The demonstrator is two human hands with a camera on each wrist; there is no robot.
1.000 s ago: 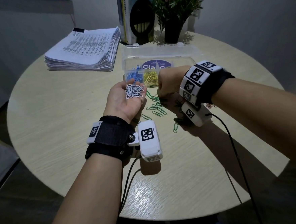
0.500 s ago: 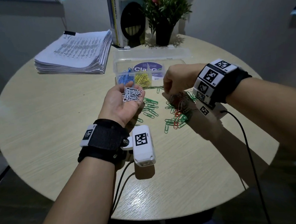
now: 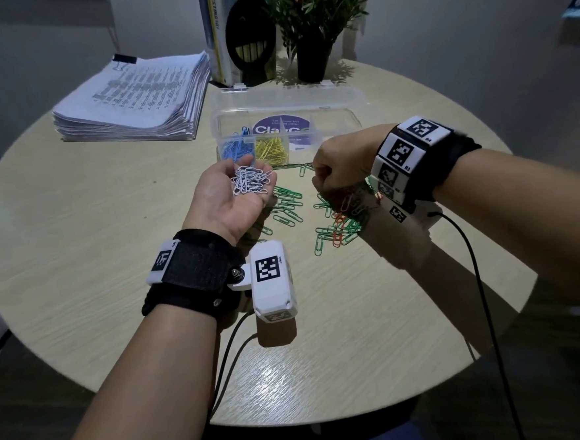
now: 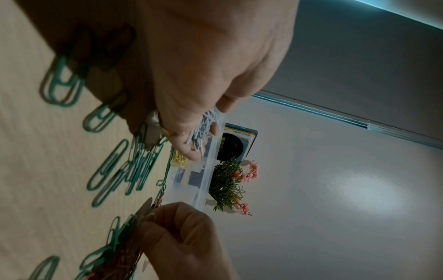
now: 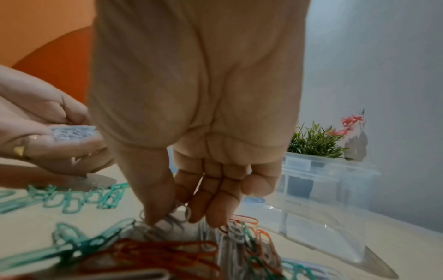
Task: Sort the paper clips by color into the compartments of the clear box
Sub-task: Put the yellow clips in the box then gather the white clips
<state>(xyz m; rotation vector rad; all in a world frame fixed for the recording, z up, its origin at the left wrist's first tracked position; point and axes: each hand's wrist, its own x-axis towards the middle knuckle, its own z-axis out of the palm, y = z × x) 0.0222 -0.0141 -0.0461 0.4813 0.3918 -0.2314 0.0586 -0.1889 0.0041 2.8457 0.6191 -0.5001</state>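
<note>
My left hand (image 3: 236,203) cupped palm-up, white clips (image 3: 250,184) loose inside, my right hand (image 3: 340,168) pinching pale clip (image 5: 172,219) atop mixed pile (image 3: 340,230).

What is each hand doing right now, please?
Left hand: open, cupping white paper clips.
Right hand: pinching a pale paper clip from the mixed pile.

We drew our right hand (image 3: 339,163) away from our left hand (image 3: 227,205), where it had hovered just beside the white clips (image 3: 249,185) in the palm. We swung it rightward and lowered it onto the mixed pile (image 3: 340,230) of green, red and white, where its fingertips (image 5: 153,214) pinched pale clips (image 5: 167,220).
</note>
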